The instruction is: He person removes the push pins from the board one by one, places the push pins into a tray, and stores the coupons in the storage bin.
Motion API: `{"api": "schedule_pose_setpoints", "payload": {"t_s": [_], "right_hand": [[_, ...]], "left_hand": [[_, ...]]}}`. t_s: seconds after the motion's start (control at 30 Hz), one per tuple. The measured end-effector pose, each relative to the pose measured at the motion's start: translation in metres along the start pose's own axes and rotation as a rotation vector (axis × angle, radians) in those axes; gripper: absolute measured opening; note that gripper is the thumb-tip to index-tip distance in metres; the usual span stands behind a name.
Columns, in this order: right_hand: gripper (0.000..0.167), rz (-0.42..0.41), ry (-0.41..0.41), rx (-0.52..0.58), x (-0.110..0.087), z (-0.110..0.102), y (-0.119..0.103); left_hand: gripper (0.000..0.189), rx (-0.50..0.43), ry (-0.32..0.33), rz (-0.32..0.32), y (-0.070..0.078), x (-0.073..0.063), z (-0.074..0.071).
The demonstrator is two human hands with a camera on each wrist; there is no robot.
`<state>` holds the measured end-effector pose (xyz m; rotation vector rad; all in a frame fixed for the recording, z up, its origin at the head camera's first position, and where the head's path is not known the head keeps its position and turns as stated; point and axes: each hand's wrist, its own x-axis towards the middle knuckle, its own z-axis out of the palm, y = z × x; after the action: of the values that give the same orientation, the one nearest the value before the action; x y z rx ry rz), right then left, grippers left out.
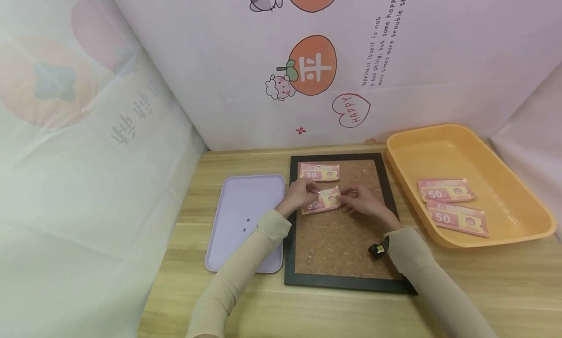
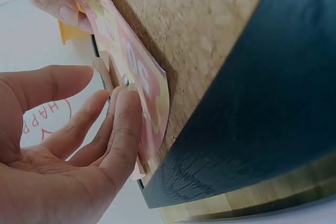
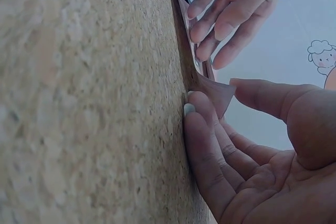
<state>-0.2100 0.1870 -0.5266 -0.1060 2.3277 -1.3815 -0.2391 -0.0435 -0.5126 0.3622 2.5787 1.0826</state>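
A pink and yellow coupon [image 1: 328, 200] marked 50 lies over the corkboard [image 1: 338, 248], its right end lifted. My right hand [image 1: 362, 200] pinches that end, the thumb on the coupon's corner [image 3: 219, 94] and the fingertips low against the cork. At the coupon's left part, my left hand [image 1: 303, 194] presses with nearly straight fingers beside a silver thumbtack [image 2: 125, 80]. Its thumb stands apart from the fingers. Just above on the board is a second coupon [image 1: 320, 173], with a tack [image 1: 319, 166] at its top edge.
Left of the board lies a lilac tray [image 1: 228, 194] with small tacks [image 1: 248, 220] in it. On the right, an orange bin [image 1: 439, 152] contains two more coupons [image 1: 456, 217]. Loose tacks [image 1: 310, 255] show on the cork. A printed cloth wall [image 1: 246, 109] rises behind.
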Motion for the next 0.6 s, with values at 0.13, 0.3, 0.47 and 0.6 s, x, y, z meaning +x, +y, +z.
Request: {"api": "schedule_pose_setpoints", "payload": {"t_s": [0.13,0.3,0.47,0.6], "right_hand": [[0.048,0.009,-0.001,0.000,0.001,0.001,0.000],[0.048,0.004,-0.004,0.006,0.003,0.001,0.000],[0.046,0.001,0.000,0.011,0.005,0.001,0.001],[0.047,0.002,0.006,-0.008,0.007,0.001,0.001]], "left_hand": [[0.028,-0.013,-0.013,-0.012,-0.002,0.003,0.000],[0.028,-0.022,-0.018,-0.018,-0.003,0.007,0.000],[0.029,-0.009,-0.012,-0.027,-0.003,0.010,0.001],[0.029,-0.012,0.003,-0.025,-0.003,0.013,0.003]]}}
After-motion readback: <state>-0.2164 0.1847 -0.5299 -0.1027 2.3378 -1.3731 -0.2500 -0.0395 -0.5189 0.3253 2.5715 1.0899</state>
